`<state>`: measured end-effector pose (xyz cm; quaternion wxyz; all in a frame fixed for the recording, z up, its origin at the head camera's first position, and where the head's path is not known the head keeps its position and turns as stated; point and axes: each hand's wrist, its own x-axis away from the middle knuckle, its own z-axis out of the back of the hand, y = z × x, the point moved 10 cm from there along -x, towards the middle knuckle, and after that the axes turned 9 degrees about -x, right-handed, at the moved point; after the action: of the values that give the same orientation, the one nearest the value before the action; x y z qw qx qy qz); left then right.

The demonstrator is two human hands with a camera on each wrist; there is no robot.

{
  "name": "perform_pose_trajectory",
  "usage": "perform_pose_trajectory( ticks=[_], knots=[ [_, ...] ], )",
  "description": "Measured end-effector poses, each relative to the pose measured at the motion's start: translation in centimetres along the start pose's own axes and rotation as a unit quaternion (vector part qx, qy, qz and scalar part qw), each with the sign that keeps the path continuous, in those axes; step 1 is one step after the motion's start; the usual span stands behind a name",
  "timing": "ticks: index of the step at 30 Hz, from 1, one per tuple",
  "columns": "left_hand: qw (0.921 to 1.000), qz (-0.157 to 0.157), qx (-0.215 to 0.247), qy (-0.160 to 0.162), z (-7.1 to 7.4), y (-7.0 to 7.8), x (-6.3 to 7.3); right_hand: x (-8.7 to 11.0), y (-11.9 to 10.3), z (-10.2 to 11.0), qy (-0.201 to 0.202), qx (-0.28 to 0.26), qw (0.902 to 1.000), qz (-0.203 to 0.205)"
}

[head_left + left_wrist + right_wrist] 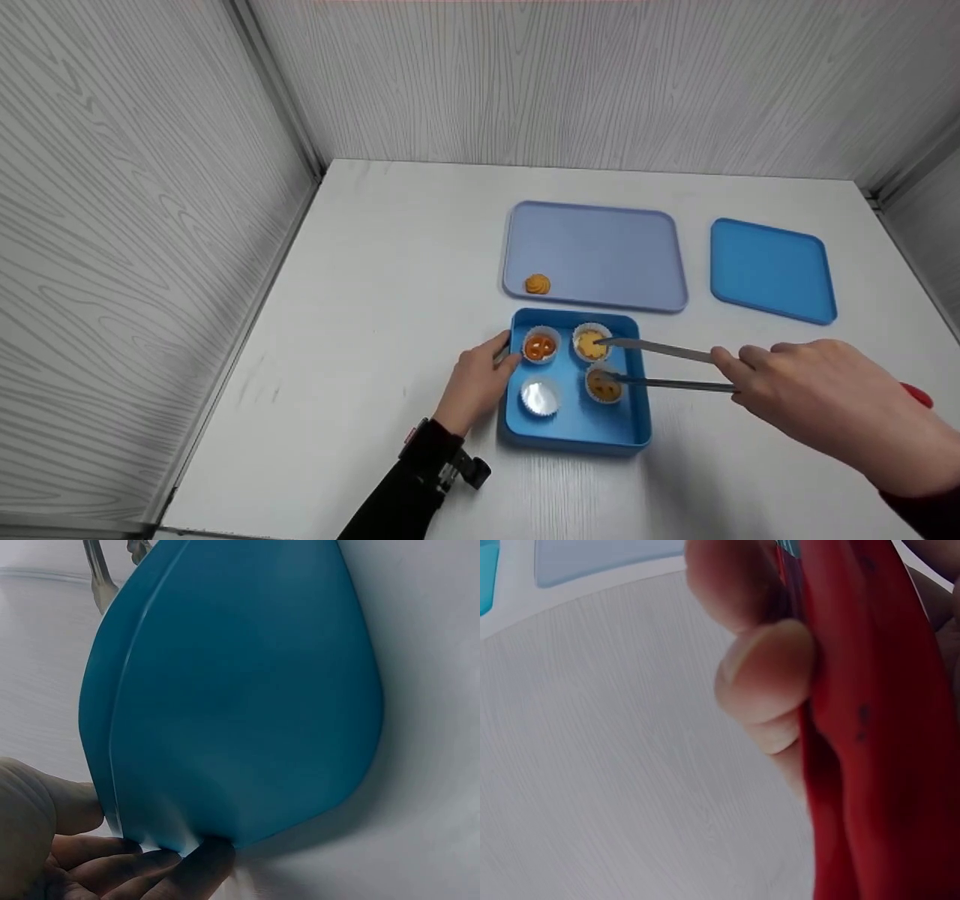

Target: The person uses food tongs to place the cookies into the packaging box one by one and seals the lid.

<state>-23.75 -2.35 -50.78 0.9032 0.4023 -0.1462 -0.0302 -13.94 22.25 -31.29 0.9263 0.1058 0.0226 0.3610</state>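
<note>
A blue square box [574, 426] holds several paper cups. My left hand [472, 379] grips its left wall, thumb at the rim; the left wrist view shows fingers against the box's outer side [247, 705]. With my right hand [817, 382] I hold metal tongs [671, 349] by their red handle [892, 735]. The tongs' tips are spread, one at the yellow cookie [590, 344] in the upper right cup, the other over the brown cookie [603, 387] below it. The upper left cup holds an orange-red cookie [540, 346]; the lower left cup [540, 396] shows only its silvery inside.
Behind the box lies a lavender tray [600, 251] with one swirled cookie [537, 283] at its front left corner. A smaller blue tray [772, 270] lies to its right. Wood-grain panels [562, 82] stand at the back and sides of the white table [360, 300].
</note>
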Motion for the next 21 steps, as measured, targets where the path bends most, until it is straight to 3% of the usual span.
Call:
perform_pose_trajectory(
  ticks=[7, 17, 21],
  knots=[
    [0.9999, -0.011, -0.004, 0.007, 0.2, 0.1, 0.1, -0.1, 1.1, 0.2, 0.022, -0.039, 0.9990, -0.005],
    [0.9999, -0.013, -0.003, 0.007, 0.2, 0.1, 0.0, -0.7, 3.7, 0.6, 0.111, -0.071, 0.9912, 0.004],
    [0.9999, -0.013, 0.000, 0.007, 0.2, 0.1, 0.1, -1.0, 4.9, 0.3, 0.126, -0.092, 0.9877, -0.004]
  ],
)
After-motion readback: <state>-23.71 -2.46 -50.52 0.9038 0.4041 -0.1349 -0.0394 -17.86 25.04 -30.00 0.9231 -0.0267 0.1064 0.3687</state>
